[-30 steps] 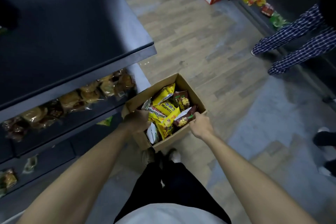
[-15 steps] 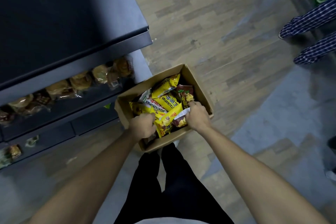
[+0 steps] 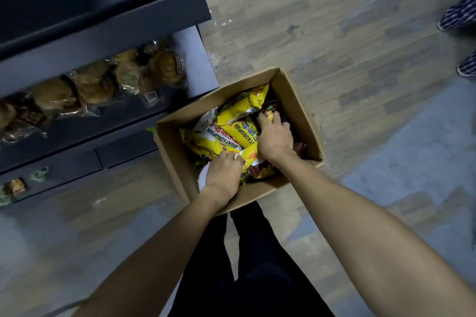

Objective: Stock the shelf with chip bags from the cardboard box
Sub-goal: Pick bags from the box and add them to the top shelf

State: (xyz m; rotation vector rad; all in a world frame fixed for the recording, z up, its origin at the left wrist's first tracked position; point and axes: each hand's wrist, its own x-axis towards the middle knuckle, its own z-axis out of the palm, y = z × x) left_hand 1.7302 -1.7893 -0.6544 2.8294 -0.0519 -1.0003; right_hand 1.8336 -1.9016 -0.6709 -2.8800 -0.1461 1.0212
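An open cardboard box (image 3: 296, 100) stands on the floor beside the dark shelf unit (image 3: 144, 20). It holds several yellow chip bags (image 3: 239, 131) and dark red ones (image 3: 273, 108). Both my hands are inside the box. My left hand (image 3: 224, 175) has its fingers curled into the near end of a yellow bag. My right hand (image 3: 274, 135) reaches deeper, its fingers curled over a dark red bag at the far right. How firmly either hand holds its bag is hidden by the hands themselves.
A lower shelf (image 3: 180, 100) carries several wrapped buns (image 3: 100, 85). Small packets (image 3: 15, 186) lie on the bottom ledge. Another person's checked trouser legs (image 3: 461, 13) stand at the far right edge. My own legs (image 3: 247, 252) are just behind the box.
Both hands moved off the box's near rim and into the bags, the right one reaching further in. The view has tilted down and closer to the box.
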